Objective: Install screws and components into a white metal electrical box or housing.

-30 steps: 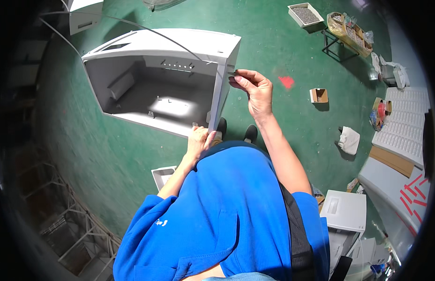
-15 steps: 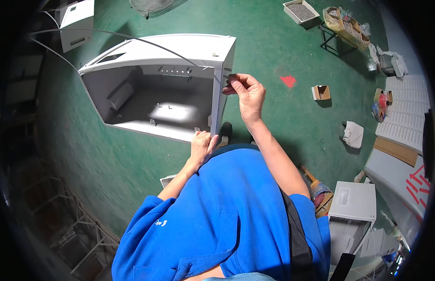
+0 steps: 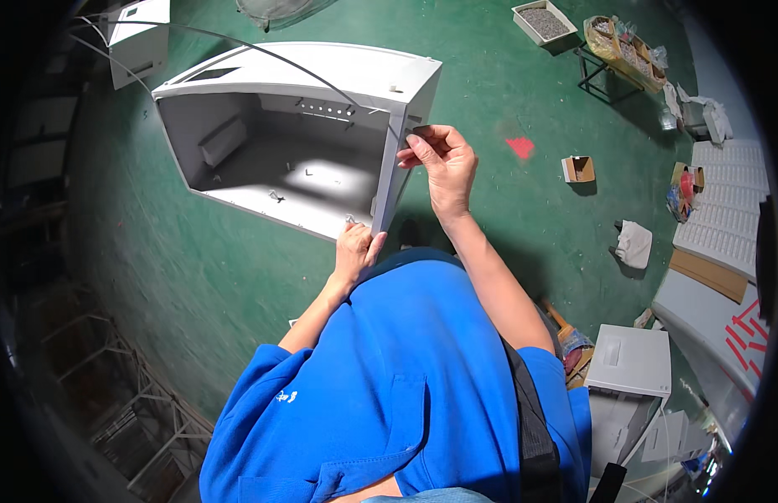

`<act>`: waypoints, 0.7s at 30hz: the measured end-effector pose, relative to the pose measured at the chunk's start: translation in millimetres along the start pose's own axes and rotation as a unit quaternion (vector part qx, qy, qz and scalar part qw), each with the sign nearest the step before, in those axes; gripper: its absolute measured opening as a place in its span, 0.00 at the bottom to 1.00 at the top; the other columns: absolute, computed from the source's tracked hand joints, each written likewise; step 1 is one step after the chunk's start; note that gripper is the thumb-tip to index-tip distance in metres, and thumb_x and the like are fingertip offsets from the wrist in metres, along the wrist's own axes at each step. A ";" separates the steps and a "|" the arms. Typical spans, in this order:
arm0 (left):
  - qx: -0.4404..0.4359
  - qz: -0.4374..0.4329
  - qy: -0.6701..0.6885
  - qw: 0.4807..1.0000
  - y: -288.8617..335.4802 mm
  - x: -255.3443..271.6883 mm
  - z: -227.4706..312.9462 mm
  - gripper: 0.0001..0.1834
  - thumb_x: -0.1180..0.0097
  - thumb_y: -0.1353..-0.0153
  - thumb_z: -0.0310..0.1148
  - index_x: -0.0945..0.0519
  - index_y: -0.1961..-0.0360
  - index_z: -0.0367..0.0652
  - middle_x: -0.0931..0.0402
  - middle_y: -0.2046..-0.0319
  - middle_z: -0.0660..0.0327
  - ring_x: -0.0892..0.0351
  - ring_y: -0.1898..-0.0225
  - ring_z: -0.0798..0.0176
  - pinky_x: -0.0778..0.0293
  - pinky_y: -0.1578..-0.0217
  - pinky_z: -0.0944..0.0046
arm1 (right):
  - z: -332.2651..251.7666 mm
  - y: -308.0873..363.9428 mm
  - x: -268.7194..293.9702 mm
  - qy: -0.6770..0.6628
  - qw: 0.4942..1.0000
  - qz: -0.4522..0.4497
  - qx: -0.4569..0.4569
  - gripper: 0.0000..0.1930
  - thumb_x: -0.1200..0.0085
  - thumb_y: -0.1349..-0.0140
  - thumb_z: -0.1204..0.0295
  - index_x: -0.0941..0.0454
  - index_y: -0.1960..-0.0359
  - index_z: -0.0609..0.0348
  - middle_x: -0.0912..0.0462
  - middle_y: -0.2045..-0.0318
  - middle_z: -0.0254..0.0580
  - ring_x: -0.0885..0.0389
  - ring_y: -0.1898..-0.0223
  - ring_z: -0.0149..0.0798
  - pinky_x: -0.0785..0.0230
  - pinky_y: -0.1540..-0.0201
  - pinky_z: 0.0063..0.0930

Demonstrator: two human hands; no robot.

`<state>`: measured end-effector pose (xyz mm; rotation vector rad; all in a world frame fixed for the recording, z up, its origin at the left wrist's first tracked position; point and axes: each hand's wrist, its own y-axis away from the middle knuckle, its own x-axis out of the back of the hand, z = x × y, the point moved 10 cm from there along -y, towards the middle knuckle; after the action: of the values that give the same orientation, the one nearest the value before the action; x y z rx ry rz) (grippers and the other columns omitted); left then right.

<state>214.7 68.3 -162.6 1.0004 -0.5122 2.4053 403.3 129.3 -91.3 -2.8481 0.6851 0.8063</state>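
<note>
Gripping the white cabinet (image 3: 347,67) just ahead of the body, fingers of the left hand (image 3: 356,251) curled over its lower edge near the right corner; bringing the right hand (image 3: 449,174) close against its right side, cannot tell whether pinching anything; with green floor (image 3: 499,92) opening rightward.

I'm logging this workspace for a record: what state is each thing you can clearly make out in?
White cabinet: open on the side facing the person, inside visible.
Left hand: fingers curled at the cabinet's lower edge.
Right hand: fingertips drawn together by the cabinet's right side; whether they hold anything is unclear.
Small cardboard box: open.
White tray: open, holding small grey pieces.
</note>
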 end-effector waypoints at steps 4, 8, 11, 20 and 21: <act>-0.031 0.019 0.004 0.999 -7.3 8.8 -0.9 0.17 0.48 0.41 0.36 0.31 0.85 0.42 0.35 0.87 0.58 0.34 0.80 0.54 0.37 0.69 0.58 | -2.5 -5.7 -2.0 0.024 1.000 -0.005 0.018 0.06 0.44 0.42 0.76 0.25 0.68 0.67 0.21 0.75 0.40 0.20 0.79 0.32 0.24 0.75 0.25; -0.034 0.026 0.015 0.999 -6.8 13.4 -7.0 0.17 0.48 0.41 0.36 0.31 0.85 0.42 0.34 0.87 0.58 0.33 0.80 0.54 0.37 0.69 0.59 | -4.4 -4.7 -8.9 0.050 0.999 -0.014 0.012 0.07 0.44 0.41 0.74 0.25 0.69 0.67 0.21 0.76 0.39 0.21 0.80 0.31 0.25 0.76 0.24; -0.038 0.025 0.018 0.999 -7.6 17.3 -11.0 0.16 0.48 0.41 0.35 0.31 0.84 0.42 0.34 0.87 0.57 0.33 0.81 0.54 0.36 0.70 0.59 | -4.1 -5.4 -12.8 0.086 0.996 -0.006 0.015 0.08 0.44 0.40 0.72 0.26 0.71 0.67 0.23 0.79 0.36 0.23 0.82 0.28 0.28 0.79 0.21; -0.043 0.026 0.001 0.999 -3.3 26.4 -27.2 0.16 0.48 0.41 0.35 0.32 0.84 0.41 0.37 0.86 0.58 0.35 0.80 0.54 0.36 0.68 0.58 | 3.5 -10.4 -22.9 0.132 0.991 -0.027 0.019 0.10 0.42 0.41 0.70 0.27 0.73 0.66 0.24 0.81 0.35 0.24 0.83 0.26 0.31 0.82 0.19; -0.040 0.021 -0.010 0.999 -1.7 25.2 -28.5 0.16 0.48 0.41 0.35 0.32 0.84 0.41 0.36 0.86 0.58 0.35 0.80 0.55 0.36 0.68 0.58 | 5.3 -10.1 -25.8 0.119 0.992 -0.038 0.014 0.09 0.41 0.43 0.72 0.27 0.71 0.66 0.23 0.80 0.36 0.24 0.82 0.27 0.30 0.81 0.20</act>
<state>184.4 91.4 -162.7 0.9878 -0.6374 2.3928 385.8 149.7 -82.7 -2.9534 0.6033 0.4455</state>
